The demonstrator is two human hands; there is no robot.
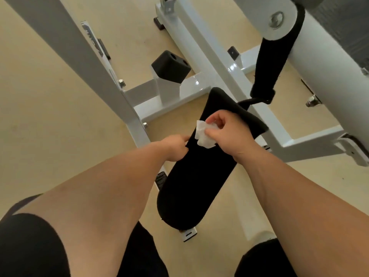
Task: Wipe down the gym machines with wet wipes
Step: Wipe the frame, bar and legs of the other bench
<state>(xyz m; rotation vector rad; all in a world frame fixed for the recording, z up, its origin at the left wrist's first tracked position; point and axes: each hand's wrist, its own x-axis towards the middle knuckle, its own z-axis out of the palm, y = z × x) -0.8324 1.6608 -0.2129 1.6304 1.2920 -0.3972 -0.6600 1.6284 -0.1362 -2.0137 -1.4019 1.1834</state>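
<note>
The right hand (229,136) pinches the white wet wipe (203,135) in curled fingers (217,117) on the black pad (189,180), while the left hand (175,146) grips the pad's left edge, probably to hold it steady for wiping.

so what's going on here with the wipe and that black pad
A person leans over a white-framed gym machine and is wiping its long black pad. The right hand pinches a crumpled white wet wipe against the pad's far half. The left hand grips the pad's left edge just beside it.
</note>
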